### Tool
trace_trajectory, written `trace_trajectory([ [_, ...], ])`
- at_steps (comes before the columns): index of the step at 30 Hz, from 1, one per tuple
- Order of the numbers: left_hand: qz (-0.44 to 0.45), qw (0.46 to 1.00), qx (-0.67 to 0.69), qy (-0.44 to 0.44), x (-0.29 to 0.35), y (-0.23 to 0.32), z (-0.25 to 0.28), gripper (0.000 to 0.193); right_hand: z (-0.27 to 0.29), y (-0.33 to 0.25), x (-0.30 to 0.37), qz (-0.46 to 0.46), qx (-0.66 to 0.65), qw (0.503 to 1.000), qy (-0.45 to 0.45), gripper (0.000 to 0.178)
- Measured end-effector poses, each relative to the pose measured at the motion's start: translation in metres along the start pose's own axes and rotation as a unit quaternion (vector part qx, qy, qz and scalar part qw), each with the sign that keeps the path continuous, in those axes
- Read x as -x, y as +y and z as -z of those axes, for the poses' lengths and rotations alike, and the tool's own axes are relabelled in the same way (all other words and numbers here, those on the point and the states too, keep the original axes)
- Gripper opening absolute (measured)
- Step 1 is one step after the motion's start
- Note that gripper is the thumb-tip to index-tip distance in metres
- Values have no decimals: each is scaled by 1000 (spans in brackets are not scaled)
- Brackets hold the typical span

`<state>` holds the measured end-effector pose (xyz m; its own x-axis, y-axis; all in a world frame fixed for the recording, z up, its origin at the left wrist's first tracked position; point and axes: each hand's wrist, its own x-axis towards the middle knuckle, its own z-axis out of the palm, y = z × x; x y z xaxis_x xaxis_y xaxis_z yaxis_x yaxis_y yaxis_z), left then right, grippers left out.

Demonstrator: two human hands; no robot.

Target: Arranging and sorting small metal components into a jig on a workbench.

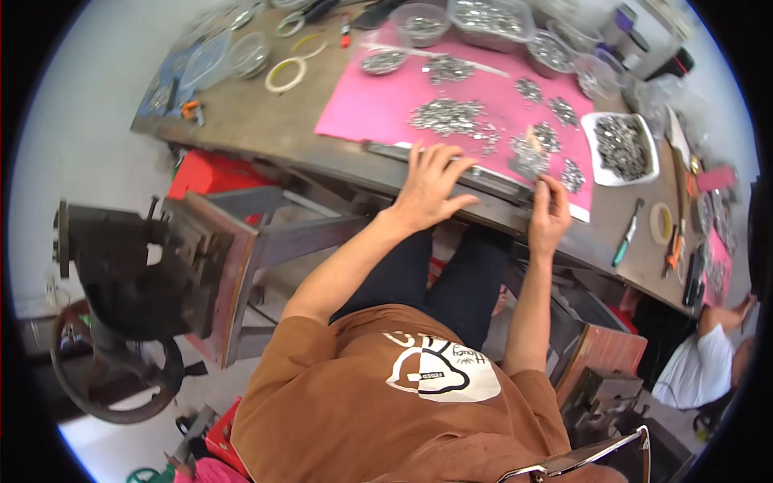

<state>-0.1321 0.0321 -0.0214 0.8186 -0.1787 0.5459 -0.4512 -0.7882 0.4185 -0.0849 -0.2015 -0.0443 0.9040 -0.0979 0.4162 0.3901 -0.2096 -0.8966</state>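
Observation:
A long dark metal rail [503,184] lies along the front edge of the pink sheet [362,109]. My left hand [431,183] rests across it, fingers stretched and thumb apart. At the rail's right end my right hand [550,213] has its thumb and fingertips pinched together; whatever they hold, if anything, is too small to make out. Just beyond those fingertips sits a blurred heap of small shiny metal pieces [529,155]. A larger heap of such pieces [447,117] spreads over the middle of the sheet, with several smaller piles around it.
A white tray of metal pieces [622,149] stands at the right, near a teal-handled tool [628,233] and a tape roll [662,224]. Filled plastic tubs [491,18] line the back. More tape rolls [286,75] lie left. Another person [696,370] sits at the far right.

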Motion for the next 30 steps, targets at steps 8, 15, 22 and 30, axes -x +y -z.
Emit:
trace_trajectory([
  [8,-5,1000,-1,-6,-7,-8,-24,41,7,-11,-1,34,52,998,-31,8],
  [15,-8,1000,-20,2,-8,-10,-26,42,4,-12,-6,41,62,996,-50,6],
  [22,-4,1000,-4,8,-9,-7,-24,42,2,-16,-16,55,103,989,-95,6],
  [30,25,999,23,42,-53,-39,-3,13,-33,-8,-76,164,283,923,-203,19],
])
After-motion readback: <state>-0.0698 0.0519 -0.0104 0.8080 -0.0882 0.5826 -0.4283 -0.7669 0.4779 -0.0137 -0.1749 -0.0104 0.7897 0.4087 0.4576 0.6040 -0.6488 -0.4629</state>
